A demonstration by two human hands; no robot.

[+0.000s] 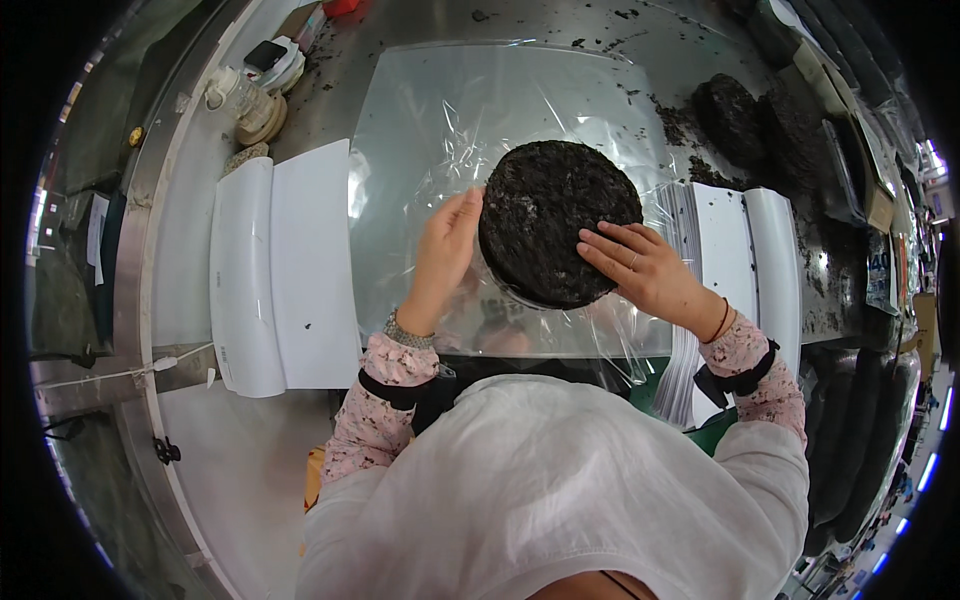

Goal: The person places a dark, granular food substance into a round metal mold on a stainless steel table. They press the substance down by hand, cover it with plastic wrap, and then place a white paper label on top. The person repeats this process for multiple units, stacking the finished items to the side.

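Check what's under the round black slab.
Clear plastic film shows around the black slab. What lies directly beneath is hidden; contact with the film can't be told.

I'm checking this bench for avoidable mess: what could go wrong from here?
The dark round cake might shed bits onto the clear film, since loose crumbs lie nearby. The right hand, close to the paper stack, could nudge its sheets out of line.
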